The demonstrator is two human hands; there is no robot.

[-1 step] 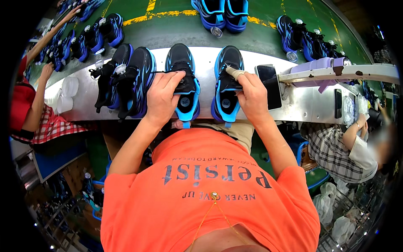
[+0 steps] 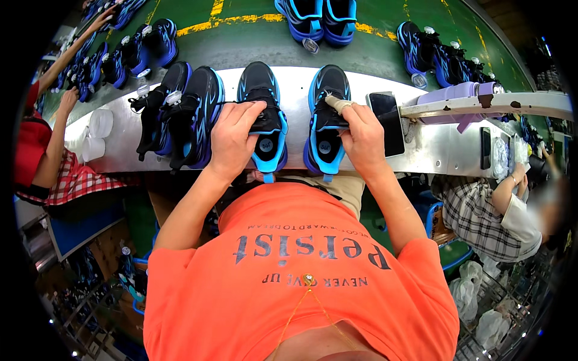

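A pair of black-and-blue sneakers stands upright on the metal bench, toes pointing away from me. My left hand (image 2: 236,137) pinches the left sneaker (image 2: 270,144) at the side of its tongue and laces, with thumb and fingers closed. On the right sneaker (image 2: 326,141), my right hand (image 2: 363,137) grips the edge of the lacing with its fingers closed; a beige wrap covers one fingertip. Both insoles show a round pale mark. Whether either hand holds a lace end is hidden by the fingers.
Beside my left hand stands another pair of sneakers (image 2: 194,123) with clear tags. A phone (image 2: 385,123) lies right of my right hand, near a white metal bar (image 2: 494,106). More sneakers (image 2: 316,21) sit on the green surface (image 2: 253,39) beyond. People work on either side.
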